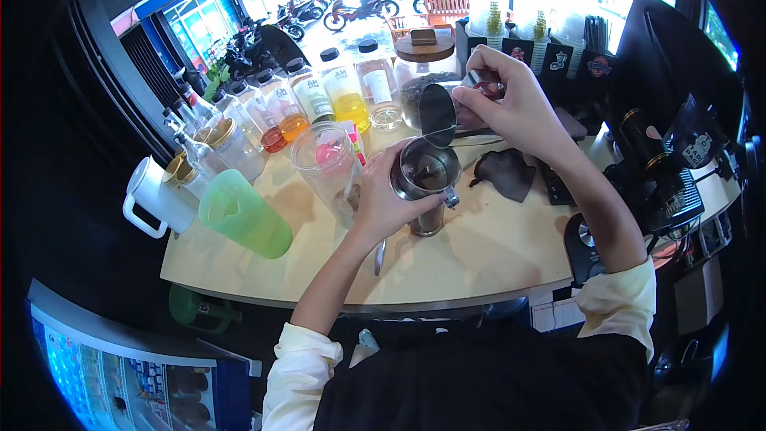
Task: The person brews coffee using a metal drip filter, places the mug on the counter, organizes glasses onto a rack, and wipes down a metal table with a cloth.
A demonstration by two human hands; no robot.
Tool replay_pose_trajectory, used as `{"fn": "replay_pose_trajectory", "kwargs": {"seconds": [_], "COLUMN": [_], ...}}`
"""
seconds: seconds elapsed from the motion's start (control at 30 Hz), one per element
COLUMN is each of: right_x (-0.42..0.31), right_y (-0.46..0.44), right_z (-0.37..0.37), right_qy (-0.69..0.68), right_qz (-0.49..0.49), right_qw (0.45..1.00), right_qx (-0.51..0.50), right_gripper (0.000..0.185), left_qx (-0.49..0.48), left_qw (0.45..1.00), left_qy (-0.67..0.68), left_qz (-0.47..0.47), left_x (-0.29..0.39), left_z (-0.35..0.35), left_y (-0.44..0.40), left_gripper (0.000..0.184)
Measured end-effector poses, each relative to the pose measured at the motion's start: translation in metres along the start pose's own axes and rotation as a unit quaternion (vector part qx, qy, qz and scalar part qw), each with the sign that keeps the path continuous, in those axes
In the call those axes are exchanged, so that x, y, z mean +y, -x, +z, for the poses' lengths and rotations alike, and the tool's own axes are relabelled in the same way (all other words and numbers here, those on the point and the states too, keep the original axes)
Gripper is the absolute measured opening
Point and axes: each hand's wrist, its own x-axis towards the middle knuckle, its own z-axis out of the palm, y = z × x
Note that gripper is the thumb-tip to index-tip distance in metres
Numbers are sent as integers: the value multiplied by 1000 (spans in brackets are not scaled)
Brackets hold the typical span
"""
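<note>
My left hand (387, 201) wraps round the side of a shiny metal cup (431, 169) with a small clip-like part at its rim. Dark contents show inside the cup. Above it, my right hand (511, 100) grips a metal piece with a dark round face (437, 116), tilted over the cup's far rim. Something reddish shows by the right fingers. Whether the metal piece is a lid or a small vessel I cannot tell. A large clear plastic cup (325, 164) stands just left of my left hand. A thin metal utensil handle (380, 257) lies below that hand.
A green pitcher (246, 214) and a white jug (150, 191) stand at the left. Several bottles, one with yellow liquid (347, 100), line the back beside a wooden-lidded jar (424, 52). A dark cloth (505, 173) lies right, near black equipment (658, 156).
</note>
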Motion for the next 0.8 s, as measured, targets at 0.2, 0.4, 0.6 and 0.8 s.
{"fn": "replay_pose_trajectory", "kwargs": {"seconds": [0.2, 0.4, 0.6, 0.8], "right_x": [3, -5, -9, -13], "right_y": [2, 4, 4, 5], "right_z": [0, 2, 4, 8], "right_qy": [-26, -88, -24, -37], "right_qz": [19, 30, 28, 14], "right_qw": [999, 996, 999, 999], "right_qx": [5, 0, -19, -29], "right_gripper": [25, 24, 23, 19], "left_qx": [4, 7, 17, 13], "left_qw": [1000, 999, 1000, 1000], "left_qy": [-3, -49, -18, 0], "left_qz": [3, -1, -15, -22], "left_x": [-2, 0, 1, 8], "left_z": [1, 0, 3, 2], "left_y": [0, 1, 3, 4], "left_gripper": [80, 83, 83, 81]}}
